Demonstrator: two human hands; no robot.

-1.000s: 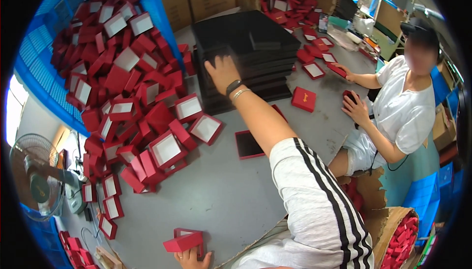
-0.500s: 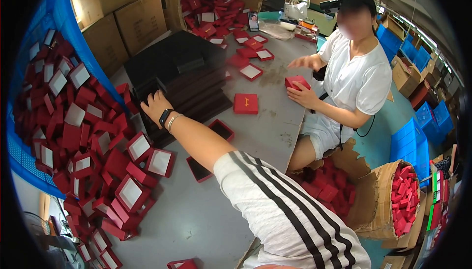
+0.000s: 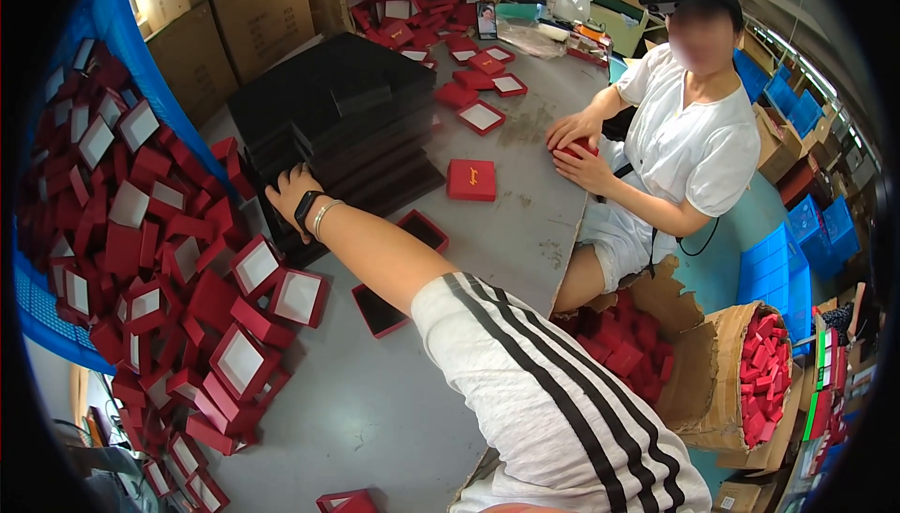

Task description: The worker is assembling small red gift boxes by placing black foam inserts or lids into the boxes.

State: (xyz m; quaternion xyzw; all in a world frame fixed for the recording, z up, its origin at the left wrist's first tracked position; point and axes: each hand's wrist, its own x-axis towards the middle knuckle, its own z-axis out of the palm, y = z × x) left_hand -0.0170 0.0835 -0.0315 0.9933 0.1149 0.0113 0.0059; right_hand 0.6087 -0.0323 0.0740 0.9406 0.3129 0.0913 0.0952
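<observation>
My right hand (image 3: 292,196) reaches across to the left, fingers apart, resting against the left front corner of a stack of black sheets or pads (image 3: 333,119). I cannot see whether it pinches one of them. A black band and bangles circle this wrist. Below my forearm lies an open red box part (image 3: 380,312) with a dark inside, and another such red part (image 3: 424,232) lies just above. A closed red box with gold print (image 3: 471,180) sits right of the stack. My left hand does not show.
Many red box parts with white insides (image 3: 202,302) heap at the left in a blue crate (image 3: 56,321) and spill onto the grey table (image 3: 366,429). Across the table a person (image 3: 689,129) holds a red box (image 3: 574,149). Cartons of red boxes (image 3: 694,405) stand at the right.
The other person has brought both hands together on their red box. My right hand stays at the black stack, with little movement. The whole view has shifted slightly.
</observation>
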